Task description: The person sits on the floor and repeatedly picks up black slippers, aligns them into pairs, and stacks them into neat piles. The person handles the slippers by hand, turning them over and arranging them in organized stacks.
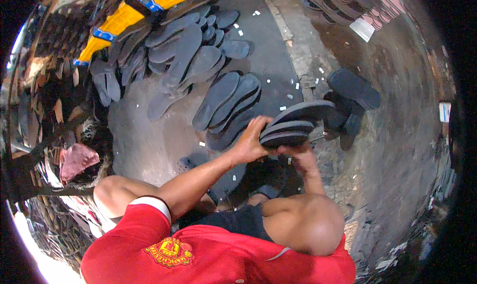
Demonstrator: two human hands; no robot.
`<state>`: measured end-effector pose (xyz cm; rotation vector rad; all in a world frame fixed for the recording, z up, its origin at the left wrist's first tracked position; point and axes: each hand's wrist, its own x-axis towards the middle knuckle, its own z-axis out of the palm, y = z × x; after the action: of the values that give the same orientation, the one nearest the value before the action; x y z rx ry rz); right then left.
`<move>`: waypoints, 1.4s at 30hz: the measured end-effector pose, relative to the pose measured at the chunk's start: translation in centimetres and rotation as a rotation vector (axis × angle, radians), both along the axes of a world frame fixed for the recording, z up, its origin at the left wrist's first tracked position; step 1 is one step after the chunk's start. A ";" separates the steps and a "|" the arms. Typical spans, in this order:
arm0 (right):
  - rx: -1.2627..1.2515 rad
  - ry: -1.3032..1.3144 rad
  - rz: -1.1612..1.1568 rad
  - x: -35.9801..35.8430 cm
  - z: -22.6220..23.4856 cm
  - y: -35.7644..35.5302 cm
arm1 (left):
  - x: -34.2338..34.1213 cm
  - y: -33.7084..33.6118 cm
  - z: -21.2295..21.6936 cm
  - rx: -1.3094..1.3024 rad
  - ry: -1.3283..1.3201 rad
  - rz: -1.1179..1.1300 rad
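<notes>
Above my knees I hold a small stack of dark grey shoe soles (290,129), seen nearly edge-on and fanned apart, with the top one reaching far to the right. My left hand (252,141) grips the stack's left end, fingers closed around the edges. From underneath, my right hand (298,152) supports the near side; its fingers are partly hidden and slightly blurred, though they look closed on the same soles. Just beyond my left hand lies an overlapping row of soles (228,102) on the floor. Right of the stack, several more soles (354,88) lie loosely piled.
A large heap of grey soles (186,50) covers the far left floor, with yellow and blue packaging (119,21) behind it. Brown and pink striped pieces (348,5) lie at the far right. White scraps dot the floor. A reddish cloth (78,161) sits at the left.
</notes>
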<state>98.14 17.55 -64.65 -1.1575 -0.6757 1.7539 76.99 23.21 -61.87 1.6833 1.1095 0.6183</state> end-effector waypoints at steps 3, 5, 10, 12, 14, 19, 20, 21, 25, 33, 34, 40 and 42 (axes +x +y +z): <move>0.266 -0.166 -0.102 0.9 4.2 0.9 | 1.2 1.6 0.9 0.161 -0.204 -0.082; 0.312 -0.090 -0.184 -0.1 6.2 1.4 | 1.6 1.8 0.0 0.117 -0.254 -0.105; 0.349 -0.647 0.327 1.7 -6.9 -0.3 | -0.5 -0.5 -8.8 0.065 -0.009 -0.142; 0.302 -0.571 0.281 0.5 -3.0 -0.6 | -0.7 0.2 -6.9 0.054 0.063 -0.129; 0.296 -1.133 0.287 0.5 0.5 -1.8 | -0.7 2.1 -4.8 0.171 0.124 0.003; 0.311 -1.771 0.297 0.5 -0.8 -2.2 | -0.6 5.8 -2.1 0.337 0.384 -0.371; 0.337 -1.775 0.286 0.1 -1.8 -1.3 | -0.5 6.8 -2.1 0.355 0.544 -0.522; 0.225 -1.680 0.378 0.2 -2.0 -1.4 | -0.6 7.7 -2.0 0.217 0.495 -0.544; 0.587 -1.260 -0.111 2.3 -2.4 -4.4 | 3.9 8.7 8.1 0.450 0.071 -0.784; 0.501 -1.493 -0.060 1.8 -0.4 -4.2 | 2.1 6.9 6.1 0.347 0.146 -0.633; 0.481 -1.550 0.023 2.0 -0.8 -3.7 | 1.3 7.6 4.1 0.441 0.145 -0.537; 0.459 -1.539 0.138 3.5 -2.5 -3.9 | 0.7 8.6 -1.0 0.351 0.155 -0.627; 0.299 -1.072 0.043 2.7 0.7 -2.4 | 2.7 7.6 2.2 -0.157 -0.011 -0.358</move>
<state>100.79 15.14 -63.92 -1.8327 -1.5207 0.8901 79.66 30.77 -59.68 1.6838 0.7985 0.3037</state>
